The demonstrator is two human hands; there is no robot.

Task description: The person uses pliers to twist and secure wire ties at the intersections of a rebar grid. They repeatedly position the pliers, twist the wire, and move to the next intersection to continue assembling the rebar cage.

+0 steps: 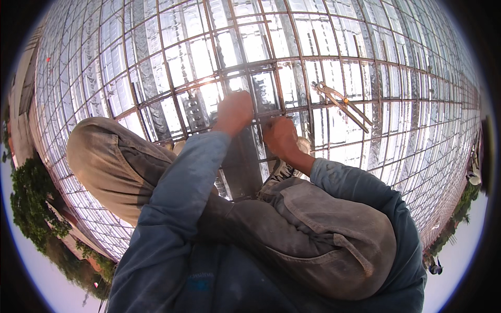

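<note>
Low over a grid of rusty steel reinforcing bars, both of my hands are closed. My left hand makes a fist above the bars, its knuckles facing forward. Slightly nearer and to its right, my right hand has its fingers curled in beside a bar crossing. Whatever either hand grips, if anything, is hidden by the fingers. A pair of long-handled pincers lies on the bars to the right of my hands, its jaws pointing away to the left and its handles apart.
Shiny ribbed metal decking lies beneath the bars and reflects bright light. My bent knees flank my arms, and a laced shoe stands just below my right hand. Trees and a concrete edge show at the left rim.
</note>
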